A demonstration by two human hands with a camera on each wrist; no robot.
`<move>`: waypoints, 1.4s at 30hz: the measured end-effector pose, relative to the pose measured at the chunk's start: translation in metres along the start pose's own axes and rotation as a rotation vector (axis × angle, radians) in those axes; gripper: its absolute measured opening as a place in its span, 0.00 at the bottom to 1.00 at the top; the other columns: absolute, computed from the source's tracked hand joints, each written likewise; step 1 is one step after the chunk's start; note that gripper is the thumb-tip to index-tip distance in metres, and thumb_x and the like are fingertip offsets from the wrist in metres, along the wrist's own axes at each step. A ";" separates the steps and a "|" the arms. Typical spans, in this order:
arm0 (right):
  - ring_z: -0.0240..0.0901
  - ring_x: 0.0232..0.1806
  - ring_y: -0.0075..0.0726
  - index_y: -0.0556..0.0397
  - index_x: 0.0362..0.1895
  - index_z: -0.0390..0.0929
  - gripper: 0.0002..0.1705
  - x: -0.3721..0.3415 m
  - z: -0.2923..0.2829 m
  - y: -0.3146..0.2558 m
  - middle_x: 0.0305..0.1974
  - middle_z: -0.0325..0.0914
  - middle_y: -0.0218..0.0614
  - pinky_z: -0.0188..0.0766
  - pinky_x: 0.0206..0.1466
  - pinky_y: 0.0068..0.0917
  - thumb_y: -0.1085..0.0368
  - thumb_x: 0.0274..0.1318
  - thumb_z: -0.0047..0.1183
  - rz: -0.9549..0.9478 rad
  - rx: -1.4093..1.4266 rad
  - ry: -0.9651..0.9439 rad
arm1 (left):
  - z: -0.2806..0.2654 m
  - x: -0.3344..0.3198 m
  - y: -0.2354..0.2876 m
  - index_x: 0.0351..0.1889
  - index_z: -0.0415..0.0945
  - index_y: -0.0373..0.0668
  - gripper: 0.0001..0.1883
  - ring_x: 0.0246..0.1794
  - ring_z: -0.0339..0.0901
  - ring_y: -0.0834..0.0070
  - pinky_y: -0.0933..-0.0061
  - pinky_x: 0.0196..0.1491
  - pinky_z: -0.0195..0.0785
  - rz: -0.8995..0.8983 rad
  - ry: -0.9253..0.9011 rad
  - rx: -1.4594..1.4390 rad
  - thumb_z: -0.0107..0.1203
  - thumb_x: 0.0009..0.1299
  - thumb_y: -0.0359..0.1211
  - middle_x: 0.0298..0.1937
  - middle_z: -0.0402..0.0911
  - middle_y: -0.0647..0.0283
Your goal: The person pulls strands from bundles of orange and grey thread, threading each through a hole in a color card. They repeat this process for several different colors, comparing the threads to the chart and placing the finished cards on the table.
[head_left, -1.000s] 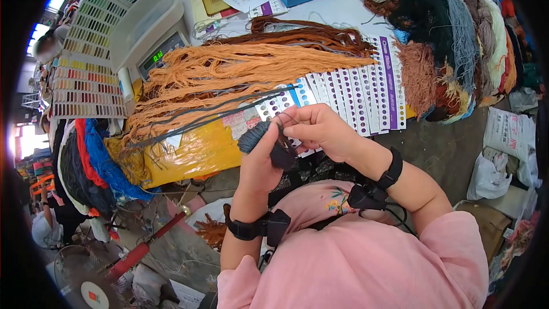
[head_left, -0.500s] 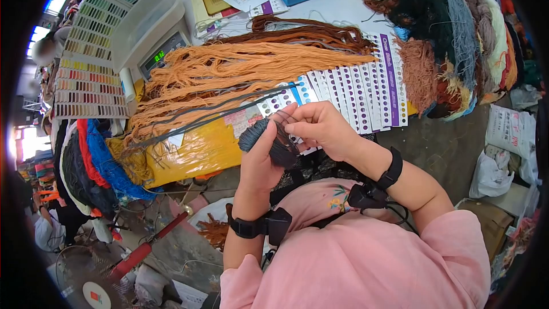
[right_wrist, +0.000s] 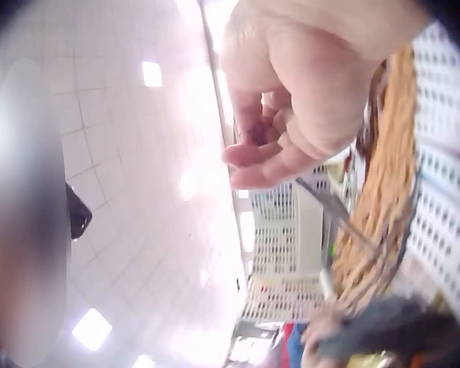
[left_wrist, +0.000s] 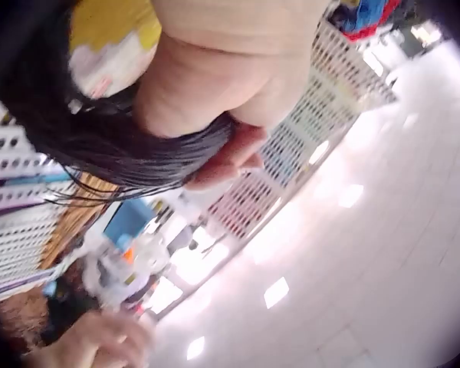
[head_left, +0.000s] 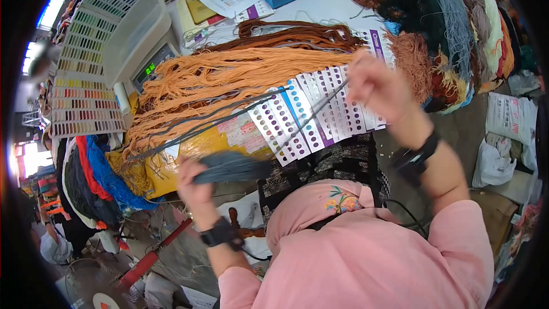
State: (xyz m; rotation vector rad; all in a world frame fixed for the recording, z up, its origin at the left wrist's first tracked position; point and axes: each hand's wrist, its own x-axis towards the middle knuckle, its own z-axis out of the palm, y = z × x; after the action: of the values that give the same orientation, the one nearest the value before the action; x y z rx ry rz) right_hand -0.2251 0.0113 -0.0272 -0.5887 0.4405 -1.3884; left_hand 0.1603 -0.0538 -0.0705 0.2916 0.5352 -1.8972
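Gripping slate-gray thread skein (head_left: 231, 167) in left hand (head_left: 193, 183), before glossy yellow plastic (head_left: 157, 180); soft, oblong, blurred in head view. Pinching straight gray strand (head_left: 326, 102) at curled fingertips of right hand (head_left: 380, 86), raised over dot-patterned white color cards (head_left: 337, 114). Note orange yarn (head_left: 229, 68) just behind on white table (head_left: 303, 11), matte, wavy, bundled lengthwise. Showing in left wrist view, lost to blur in head view: fine loose threads (left_wrist: 126, 184) fanning off skein. Showing in both wrist views only: tiled white ceiling (right_wrist: 107, 153). Showing clearer from head: green-lit scale display (head_left: 150, 69).
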 end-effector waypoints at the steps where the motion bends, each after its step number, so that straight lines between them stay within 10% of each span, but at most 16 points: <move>1: 0.68 0.26 0.31 0.60 0.28 0.69 0.05 -0.006 -0.013 -0.037 0.28 0.71 0.38 0.67 0.37 0.28 0.71 0.49 0.42 -0.158 -0.179 0.289 | -0.015 -0.004 0.054 0.28 0.64 0.38 0.04 0.08 0.56 0.87 0.86 0.15 0.54 0.191 0.072 0.031 0.38 0.63 0.24 0.11 0.57 0.73; 4: 0.65 0.32 0.35 0.63 0.23 0.67 0.07 -0.047 -0.125 -0.199 0.26 0.68 0.41 0.62 0.42 0.29 0.73 0.49 0.37 -0.804 -0.876 0.486 | -0.023 -0.034 0.181 0.33 0.66 0.35 0.04 0.07 0.57 0.87 0.89 0.14 0.55 0.436 0.175 0.091 0.41 0.62 0.24 0.14 0.62 0.71; 5: 0.64 0.30 0.36 0.62 0.21 0.65 0.08 -0.070 -0.147 -0.258 0.24 0.66 0.38 0.61 0.41 0.30 0.72 0.49 0.39 -0.821 -0.215 0.256 | -0.008 -0.037 0.173 0.34 0.67 0.34 0.06 0.07 0.57 0.87 0.90 0.13 0.55 0.349 0.135 0.114 0.41 0.61 0.24 0.15 0.64 0.70; 8: 0.63 0.32 0.30 0.58 0.28 0.69 0.08 -0.010 -0.090 -0.198 0.28 0.68 0.34 0.59 0.43 0.27 0.67 0.52 0.39 -0.811 -0.800 0.275 | 0.006 0.005 0.069 0.38 0.68 0.32 0.09 0.09 0.59 0.87 0.93 0.13 0.56 0.086 0.151 0.307 0.44 0.60 0.25 0.19 0.68 0.68; 9: 0.66 0.34 0.27 0.57 0.28 0.71 0.06 0.008 -0.066 -0.141 0.28 0.70 0.34 0.60 0.43 0.23 0.68 0.49 0.43 -0.644 -1.342 0.610 | 0.004 0.027 0.025 0.39 0.67 0.32 0.10 0.11 0.61 0.87 0.93 0.13 0.56 0.024 0.188 0.411 0.45 0.60 0.25 0.20 0.69 0.68; 13: 0.65 0.23 0.20 0.56 0.18 0.75 0.02 0.044 -0.056 0.012 0.20 0.72 0.29 0.63 0.28 0.18 0.71 0.37 0.53 -0.051 -1.077 0.519 | -0.004 0.095 -0.120 0.41 0.67 0.31 0.11 0.21 0.70 0.83 0.88 0.19 0.63 -0.253 0.200 1.165 0.48 0.60 0.26 0.29 0.72 0.61; 17: 0.66 0.27 0.42 0.53 0.16 0.71 0.06 0.045 -0.070 0.084 0.20 0.69 0.36 0.60 0.31 0.36 0.65 0.31 0.52 -0.291 -1.556 0.539 | -0.020 0.123 -0.187 0.31 0.69 0.33 0.07 0.17 0.68 0.80 0.83 0.17 0.61 -0.261 0.267 1.617 0.50 0.60 0.28 0.25 0.73 0.63; 21: 0.63 0.29 0.42 0.54 0.20 0.70 0.07 0.040 -0.072 0.083 0.20 0.65 0.35 0.58 0.35 0.33 0.67 0.31 0.53 -0.334 -1.678 0.530 | -0.021 0.138 -0.185 0.26 0.69 0.38 0.07 0.15 0.68 0.80 0.81 0.18 0.61 -0.323 0.066 2.173 0.48 0.60 0.33 0.21 0.71 0.65; 26: 0.61 0.34 0.45 0.55 0.34 0.71 0.19 0.028 -0.059 0.091 0.32 0.65 0.40 0.58 0.38 0.34 0.67 0.29 0.52 -0.436 -1.768 0.297 | -0.020 0.125 -0.187 0.20 0.69 0.38 0.07 0.11 0.58 0.84 0.83 0.16 0.52 -0.273 0.151 1.865 0.47 0.59 0.29 0.12 0.65 0.69; 35: 0.62 0.33 0.43 0.55 0.30 0.72 0.15 0.028 -0.062 0.090 0.30 0.66 0.39 0.58 0.37 0.33 0.66 0.29 0.53 -0.423 -1.584 0.323 | -0.036 0.127 -0.193 0.23 0.69 0.38 0.05 0.11 0.57 0.85 0.84 0.17 0.51 -0.068 0.132 1.782 0.48 0.60 0.28 0.14 0.66 0.68; 37: 0.63 0.33 0.42 0.55 0.29 0.73 0.13 0.027 -0.063 0.091 0.29 0.66 0.38 0.58 0.37 0.32 0.68 0.31 0.52 -0.444 -1.586 0.346 | -0.028 0.122 -0.178 0.30 0.68 0.39 0.03 0.11 0.57 0.88 0.87 0.16 0.51 -0.061 0.170 1.408 0.46 0.62 0.28 0.21 0.70 0.66; 42: 0.65 0.28 0.40 0.53 0.27 0.73 0.08 0.029 -0.071 0.092 0.25 0.69 0.36 0.60 0.32 0.31 0.72 0.35 0.49 -0.410 -1.422 0.345 | -0.011 0.116 -0.149 0.42 0.66 0.41 0.10 0.09 0.54 0.90 0.91 0.13 0.44 -0.568 0.066 0.686 0.46 0.63 0.30 0.23 0.71 0.68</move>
State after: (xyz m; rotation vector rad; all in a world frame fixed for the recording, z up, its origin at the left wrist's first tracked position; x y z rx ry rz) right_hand -0.1927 -0.0192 -0.1386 -1.6459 1.7044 -1.3965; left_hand -0.0221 -0.0968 -0.0975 0.7032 -0.0290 -2.5988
